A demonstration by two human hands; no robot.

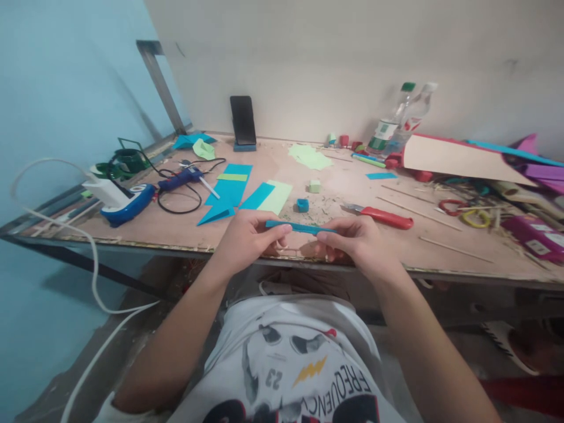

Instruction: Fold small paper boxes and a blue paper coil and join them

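Note:
A narrow folded strip of blue paper (pixel 304 227) stretches between my two hands, just above the table's front edge. My left hand (pixel 253 235) pinches one end between thumb and fingers. The other end is pinched by my right hand (pixel 355 238). Beyond the strip lie a small blue paper cube (pixel 302 205), which looks open at the top, and a pale green paper cube (pixel 314 186). Close to my right hand rests a utility knife with a red handle (pixel 388 217). Blue paper pieces (pixel 229 188) and a pale green sheet (pixel 277 197) lie beyond my left hand.
On the left are a hot glue gun (pixel 180 178) with its cord and a blue power strip (pixel 127 205). A phone (pixel 243 120) stands at the back. Bottles (pixel 388 126), thin sticks (pixel 418 212), scissors (pixel 476 218) and a purple box (pixel 535 238) occupy the right.

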